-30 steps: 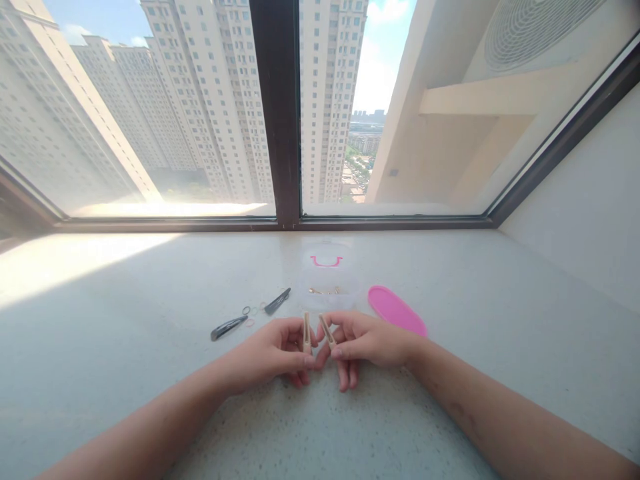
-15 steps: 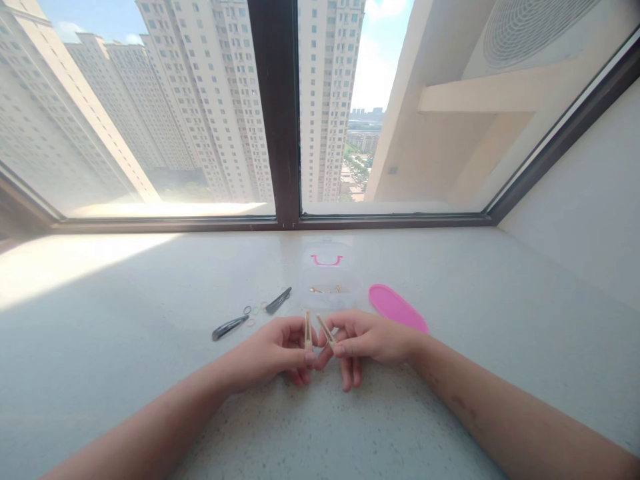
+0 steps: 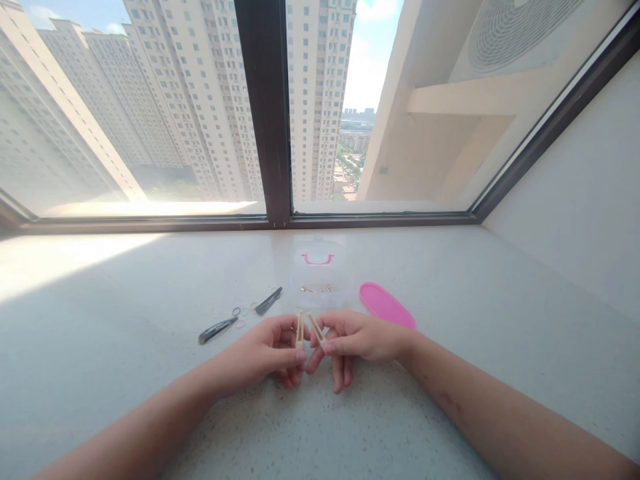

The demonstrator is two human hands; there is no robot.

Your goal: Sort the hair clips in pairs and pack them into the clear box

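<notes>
My left hand (image 3: 279, 350) pinches a beige hair clip (image 3: 299, 330) between thumb and fingers, its prongs pointing up. In my right hand (image 3: 350, 338) a second, similar beige hair clip (image 3: 317, 329) is held, tilted up to the left. The two clips are close together, with a narrow gap between their tips. Left of my hands lie two dark hair clips, one nearer (image 3: 217, 330) and one farther (image 3: 269, 301). Several small hair ties (image 3: 237, 311) rest between them.
Behind my hands stands a clear plastic box (image 3: 343, 287) with a pink handle (image 3: 319, 261) and small gold-coloured pieces (image 3: 317, 289) in it. To the right lies a pink oval lid (image 3: 385, 305), partly behind my right wrist. The pale sill ends at a dark window frame (image 3: 278, 220).
The camera view has turned slightly right, so everything appears farther left. Both hands keep hold of their hair clips, with hardly any movement relative to the sill.
</notes>
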